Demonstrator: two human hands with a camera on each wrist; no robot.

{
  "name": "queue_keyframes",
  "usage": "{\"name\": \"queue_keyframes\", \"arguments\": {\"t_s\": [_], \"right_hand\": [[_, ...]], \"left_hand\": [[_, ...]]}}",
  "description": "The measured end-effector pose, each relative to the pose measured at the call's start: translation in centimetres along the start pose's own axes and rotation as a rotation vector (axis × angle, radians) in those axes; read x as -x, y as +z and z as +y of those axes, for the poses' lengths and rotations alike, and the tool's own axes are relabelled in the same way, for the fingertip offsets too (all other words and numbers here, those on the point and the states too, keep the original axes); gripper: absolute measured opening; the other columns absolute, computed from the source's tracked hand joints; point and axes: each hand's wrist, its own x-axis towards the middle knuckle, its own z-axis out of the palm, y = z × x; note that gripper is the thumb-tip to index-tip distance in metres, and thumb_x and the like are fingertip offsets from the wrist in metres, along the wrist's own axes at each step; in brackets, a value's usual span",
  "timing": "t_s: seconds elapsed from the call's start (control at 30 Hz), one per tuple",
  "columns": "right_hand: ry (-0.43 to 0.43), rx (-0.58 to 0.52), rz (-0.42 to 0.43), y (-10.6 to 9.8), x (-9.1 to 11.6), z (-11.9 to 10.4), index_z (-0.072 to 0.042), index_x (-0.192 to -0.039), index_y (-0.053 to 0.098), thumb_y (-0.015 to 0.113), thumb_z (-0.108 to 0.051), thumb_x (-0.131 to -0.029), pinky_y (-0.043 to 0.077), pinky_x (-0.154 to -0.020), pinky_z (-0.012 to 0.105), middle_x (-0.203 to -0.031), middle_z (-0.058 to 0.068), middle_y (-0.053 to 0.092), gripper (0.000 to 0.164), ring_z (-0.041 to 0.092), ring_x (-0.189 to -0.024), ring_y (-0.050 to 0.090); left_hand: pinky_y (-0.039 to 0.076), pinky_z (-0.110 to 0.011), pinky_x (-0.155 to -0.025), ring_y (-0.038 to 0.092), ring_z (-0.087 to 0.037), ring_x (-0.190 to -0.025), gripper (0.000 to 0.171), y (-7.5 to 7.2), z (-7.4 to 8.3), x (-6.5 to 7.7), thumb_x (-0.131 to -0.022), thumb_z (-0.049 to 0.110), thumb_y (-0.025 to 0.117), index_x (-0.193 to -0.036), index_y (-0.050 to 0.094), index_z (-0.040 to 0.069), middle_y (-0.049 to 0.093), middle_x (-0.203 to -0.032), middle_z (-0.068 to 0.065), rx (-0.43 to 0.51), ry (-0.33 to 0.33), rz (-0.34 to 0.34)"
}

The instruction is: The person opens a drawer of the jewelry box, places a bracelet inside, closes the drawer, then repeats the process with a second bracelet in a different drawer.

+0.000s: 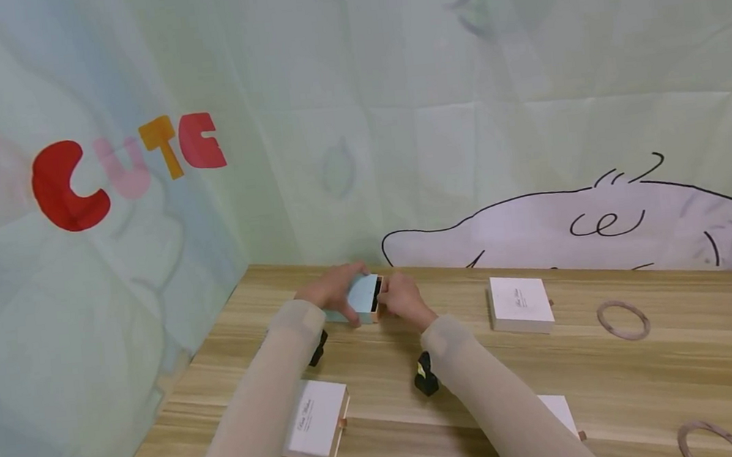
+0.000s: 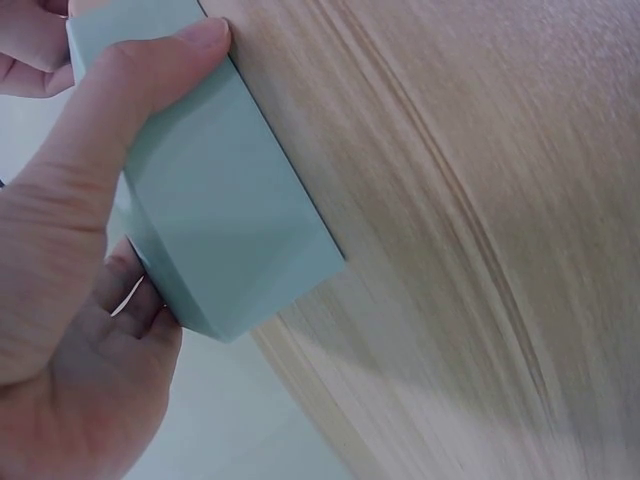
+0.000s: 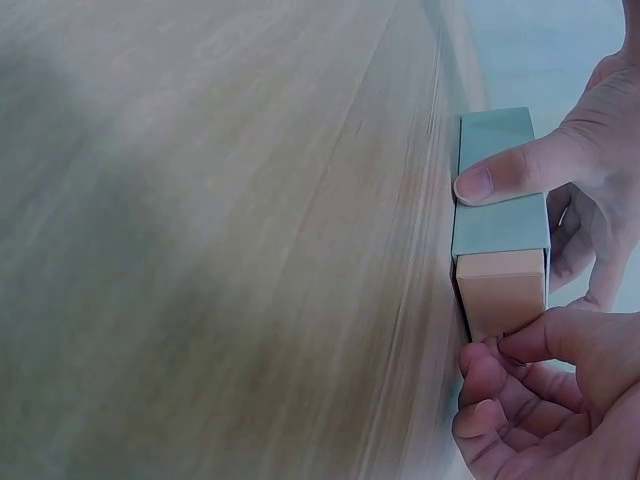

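A pale blue-green drawer box (image 1: 361,295) lies at the back left of the wooden table, its peach inner drawer (image 3: 503,285) sticking partly out of the sleeve. My left hand (image 1: 332,290) grips the sleeve, the thumb along the near side and the other fingers round the far side. At the drawer's right end, my right hand (image 1: 404,300) pinches the front edge between thumb and curled fingers; whatever small tab is there is hidden by the fingertips. A dark strip of the drawer's inside shows between sleeve and front in the head view.
White boxes with printed lettering stand at the front left (image 1: 318,421), back right (image 1: 520,304) and, partly behind my right sleeve, front right (image 1: 558,412). Two brownish rings (image 1: 623,320) lie on the right. A printed curtain (image 1: 424,142) hangs along the table's back edge.
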Motion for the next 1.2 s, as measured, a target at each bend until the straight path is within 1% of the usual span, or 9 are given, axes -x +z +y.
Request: {"name": "queue_keyframes", "arguments": {"t_s": [0.17, 0.43, 0.63, 0.77, 0.87, 1.07, 1.2], "right_hand": [[-0.009, 0.004, 0.009, 0.12, 0.04, -0.15, 0.002, -0.071, 0.067, 0.065, 0.001, -0.091, 0.036, -0.047, 0.02, -0.056, 0.002, 0.054, 0.02, 0.011, -0.049, 0.047], [-0.001, -0.007, 0.004, 0.3, -0.06, -0.33, 0.003, -0.072, 0.066, 0.066, 0.001, -0.091, 0.037, -0.048, 0.02, -0.058, 0.002, 0.055, 0.019, 0.01, -0.049, 0.048], [-0.051, 0.0, 0.014, 0.51, -0.18, -0.2, 0.003, -0.065, 0.064, 0.066, 0.001, -0.091, 0.034, -0.045, 0.02, -0.05, -0.002, 0.048, 0.026, 0.008, -0.043, 0.044], [-0.069, -0.006, 0.021, 0.62, -0.15, -0.25, 0.002, -0.064, 0.063, 0.067, 0.0, -0.091, 0.036, -0.045, 0.02, -0.051, -0.001, 0.05, 0.027, 0.008, -0.043, 0.046], [-0.068, -0.004, 0.024, 0.71, -0.17, -0.31, 0.001, -0.065, 0.064, 0.067, 0.001, -0.091, 0.037, -0.046, 0.02, -0.053, 0.0, 0.053, 0.026, 0.008, -0.044, 0.047], [-0.051, -0.008, 0.015, 0.66, -0.21, -0.45, 0.003, -0.069, 0.066, 0.065, 0.004, -0.09, 0.038, -0.046, 0.02, -0.055, 0.002, 0.056, 0.021, 0.009, -0.045, 0.047], [-0.034, -0.011, 0.002, 0.62, -0.25, -0.58, 0.004, -0.071, 0.067, 0.065, 0.003, -0.091, 0.038, -0.046, 0.02, -0.054, 0.002, 0.054, 0.021, 0.009, -0.044, 0.047]], "left_hand": [[0.045, -0.042, -0.09, 0.053, -0.026, -0.103, 0.086, 0.1, -0.23, -0.11, -0.06, 0.009, 0.096, -0.132, 0.049, 0.01, 0.058, -0.122, -0.01, -0.004, 0.014, 0.005], [0.045, -0.04, -0.088, 0.054, -0.026, -0.101, 0.087, 0.17, -0.24, -0.23, -0.058, 0.011, 0.097, -0.131, 0.05, 0.01, 0.059, -0.118, -0.01, -0.03, 0.03, 0.02], [0.046, -0.041, -0.088, 0.053, -0.027, -0.102, 0.089, 0.12, -0.3, -0.15, -0.057, 0.013, 0.098, -0.132, 0.05, 0.01, 0.058, -0.12, -0.011, -0.039, 0.03, 0.018], [0.045, -0.042, -0.09, 0.052, -0.028, -0.104, 0.089, 0.06, -0.27, -0.07, -0.057, 0.013, 0.098, -0.132, 0.05, 0.01, 0.058, -0.122, -0.011, -0.042, 0.028, 0.017], [0.045, -0.042, -0.091, 0.053, -0.028, -0.105, 0.088, 0.0, -0.25, -0.12, -0.057, 0.014, 0.098, -0.132, 0.05, 0.009, 0.058, -0.122, -0.011, -0.048, 0.035, 0.017], [0.045, -0.042, -0.091, 0.053, -0.028, -0.105, 0.089, -0.01, -0.23, -0.17, -0.058, 0.014, 0.098, -0.132, 0.05, 0.009, 0.058, -0.122, -0.012, -0.056, 0.044, 0.015], [0.044, -0.043, -0.092, 0.053, -0.028, -0.105, 0.089, -0.02, -0.12, -0.08, -0.058, 0.013, 0.097, -0.132, 0.05, 0.008, 0.058, -0.121, -0.012, -0.053, 0.047, 0.014]]}}
